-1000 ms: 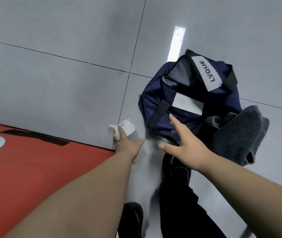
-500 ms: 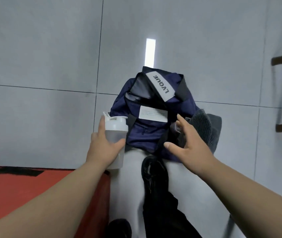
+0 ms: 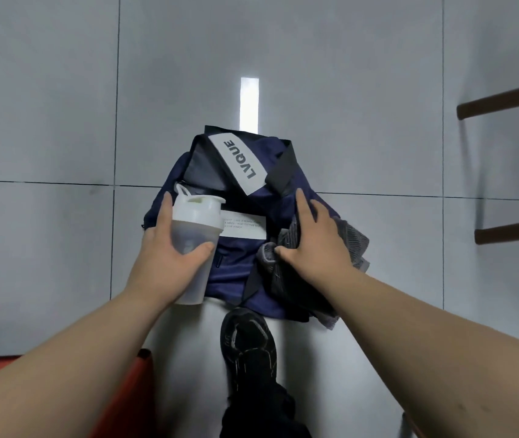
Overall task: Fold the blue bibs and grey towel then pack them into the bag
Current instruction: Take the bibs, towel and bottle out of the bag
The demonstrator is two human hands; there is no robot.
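Shaker bottle [image 3: 195, 245] is now lifted off the floor [image 3: 46, 121] and brought over the near-left side of the navy bag [image 3: 242, 260]; a second ago it was only being reached for low at the left, by the red mat [image 3: 119, 403]. Left hand [image 3: 166, 257] is wrapped round the bottle body, fingers [image 3: 166, 213] clamped on it. Right hand [image 3: 318, 248], earlier hovering short of the bag, is now laid on the grey towel [image 3: 354, 245], fingers spread and pressing, thumb hooked over a fold; whether the cloth is actually pinched cannot be told. Towel is bunched, not folded, draped on the bag's right side and partly spilling to the floor. Bag is lying on the floor ahead of a black shoe [image 3: 248, 346], flap with the white label thrown back. Blue bibs are not seen. Judged: the bottle is being stowed or moved aside first, so folding is not yet started; towel is likely picked up next.
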